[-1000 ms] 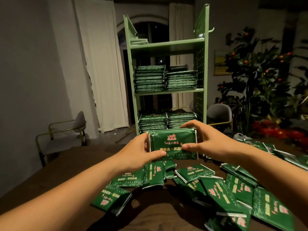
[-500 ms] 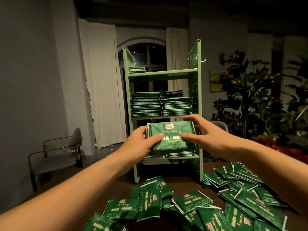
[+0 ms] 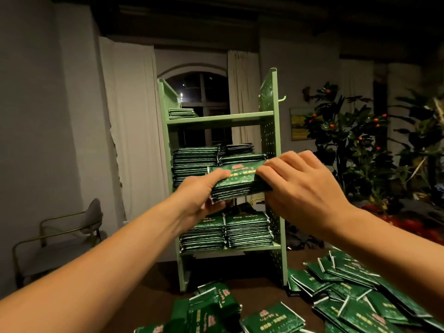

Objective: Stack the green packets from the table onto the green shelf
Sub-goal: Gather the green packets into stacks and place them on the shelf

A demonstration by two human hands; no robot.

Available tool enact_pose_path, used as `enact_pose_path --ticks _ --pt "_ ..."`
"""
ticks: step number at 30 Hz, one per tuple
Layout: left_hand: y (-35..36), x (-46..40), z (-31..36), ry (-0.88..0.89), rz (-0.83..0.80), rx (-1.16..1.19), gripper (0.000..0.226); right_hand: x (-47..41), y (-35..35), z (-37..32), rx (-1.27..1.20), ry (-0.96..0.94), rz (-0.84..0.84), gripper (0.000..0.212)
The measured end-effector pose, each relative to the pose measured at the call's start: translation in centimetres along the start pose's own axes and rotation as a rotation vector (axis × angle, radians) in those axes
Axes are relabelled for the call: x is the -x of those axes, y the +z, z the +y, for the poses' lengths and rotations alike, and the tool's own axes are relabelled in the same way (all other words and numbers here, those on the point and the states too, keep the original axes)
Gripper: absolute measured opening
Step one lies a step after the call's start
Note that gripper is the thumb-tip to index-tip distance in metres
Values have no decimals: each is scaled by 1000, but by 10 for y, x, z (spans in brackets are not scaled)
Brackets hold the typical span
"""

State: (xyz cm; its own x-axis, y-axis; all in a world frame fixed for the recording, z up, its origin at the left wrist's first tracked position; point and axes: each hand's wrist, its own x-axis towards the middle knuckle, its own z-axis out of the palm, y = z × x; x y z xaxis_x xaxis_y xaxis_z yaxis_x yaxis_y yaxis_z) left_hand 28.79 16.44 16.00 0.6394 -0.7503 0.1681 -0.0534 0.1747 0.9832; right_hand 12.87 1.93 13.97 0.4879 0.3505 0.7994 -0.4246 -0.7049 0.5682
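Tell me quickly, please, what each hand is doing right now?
Left hand: closed on the bundle of green packets.
Right hand: closed on the same bundle's other end.

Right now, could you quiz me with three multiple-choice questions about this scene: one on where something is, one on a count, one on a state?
1. Where is the bundle of packets?
A. on the chair
B. held before the green shelf's middle tier
C. on the floor

2. How many hands hold it?
A. none
B. one
C. two

3. The top tier is:
A. nearly bare, one small stack
B. packed full
C. missing

Answers: 1 B, it hovers by the middle stacks; 2 C, left hand and right hand grip its ends; 3 A, few packets at left.
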Motion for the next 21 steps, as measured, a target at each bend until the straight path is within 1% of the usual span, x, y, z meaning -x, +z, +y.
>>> enact_pose_path --ticks 2,4,5,7,9,12,15,18,21 --pt "2 -14 6 13 -12 -12 24 -6 9 9 56 -40 28 20" --pt "4 -20 10 32 -17 -8 24 -12 14 15 82 -61 19 16" --pt "6 -25 11 43 -25 8 25 -16 18 18 78 -44 8 16" --pt "6 -31 13 66 -32 56 36 -24 24 26 48 41 -20 19" --pt "2 -39 12 95 5 14 46 -31 34 38 32 130 -40 22" --pt "-11 -50 4 192 95 -275 35 -40 48 55 26 183 -89 28" --pt "-23 -60 -5 339 112 -574 25 -47 63 61 27 183 -128 33" --pt "-27 -68 -11 439 104 -727 20 -54 76 62 40 183 -155 35" --pt "-26 -74 -13 614 107 -893 17 -59 88 64 48 189 -158 32"
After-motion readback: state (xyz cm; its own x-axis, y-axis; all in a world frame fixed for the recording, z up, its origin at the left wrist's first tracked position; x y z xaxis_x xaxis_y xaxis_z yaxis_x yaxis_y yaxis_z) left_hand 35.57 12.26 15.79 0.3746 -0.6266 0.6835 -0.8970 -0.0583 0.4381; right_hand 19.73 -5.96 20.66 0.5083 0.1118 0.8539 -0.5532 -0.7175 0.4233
